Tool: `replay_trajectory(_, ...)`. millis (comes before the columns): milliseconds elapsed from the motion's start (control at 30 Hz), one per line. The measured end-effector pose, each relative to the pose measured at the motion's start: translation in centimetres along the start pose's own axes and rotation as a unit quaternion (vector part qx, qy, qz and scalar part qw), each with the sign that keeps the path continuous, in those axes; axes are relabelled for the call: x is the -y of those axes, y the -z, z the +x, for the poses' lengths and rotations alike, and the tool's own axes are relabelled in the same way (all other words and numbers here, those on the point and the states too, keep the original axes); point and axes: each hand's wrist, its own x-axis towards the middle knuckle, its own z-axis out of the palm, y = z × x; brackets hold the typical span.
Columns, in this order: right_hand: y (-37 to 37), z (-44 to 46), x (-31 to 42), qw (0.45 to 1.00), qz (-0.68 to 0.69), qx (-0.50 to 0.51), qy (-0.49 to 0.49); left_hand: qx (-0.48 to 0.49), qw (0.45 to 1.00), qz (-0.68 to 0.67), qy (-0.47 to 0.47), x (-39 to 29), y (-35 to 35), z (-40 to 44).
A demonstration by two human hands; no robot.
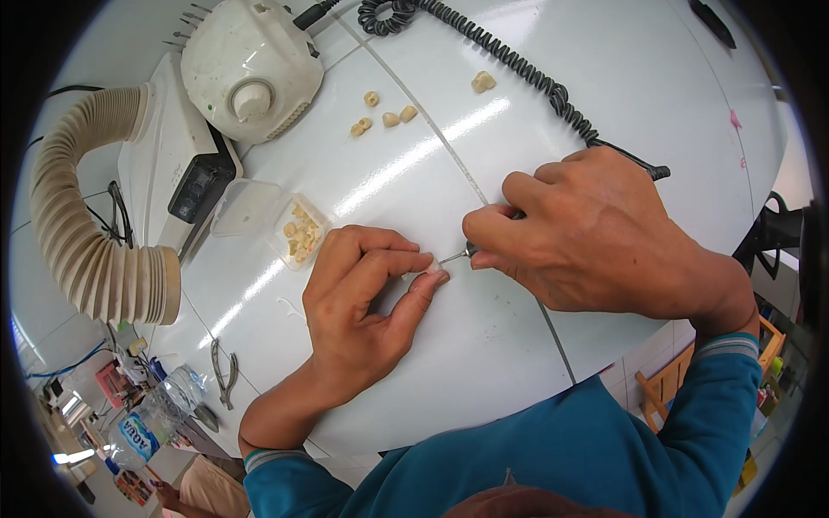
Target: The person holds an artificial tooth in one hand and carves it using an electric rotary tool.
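In my left hand point(363, 298), a small whitish dental crown point(433, 268) is pinched between thumb and fingertips, mostly covered by them. My right hand point(587, 233) is wrapped round a dark rotary handpiece point(471, 249), whose body is largely hidden in the fist. A thin metal bur point(453, 256) sticks out of its front and reaches the crown, or very close to it; exact contact cannot be made out. Just left of my left hand lies a clear plastic box point(287, 256) with its lid folded back, holding several small tooth-coloured pieces point(301, 233).
Loose tooth-coloured pieces point(391, 118) lie farther back on the white tiled table point(484, 363). A coiled black cord point(509, 59) runs behind my right hand. At the left stand a motor control unit point(250, 73) and a ribbed hose point(95, 233). Pliers point(224, 373) lie near the left edge.
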Motion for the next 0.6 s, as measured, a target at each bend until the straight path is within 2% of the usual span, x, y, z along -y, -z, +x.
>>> replay_trajectory(600, -0.03, 0.22, 0.01, 1.000, 0.008, 0.015, -0.003, -0.001, 1.000, 0.004, 0.001, -0.01, 0.08, 0.03)
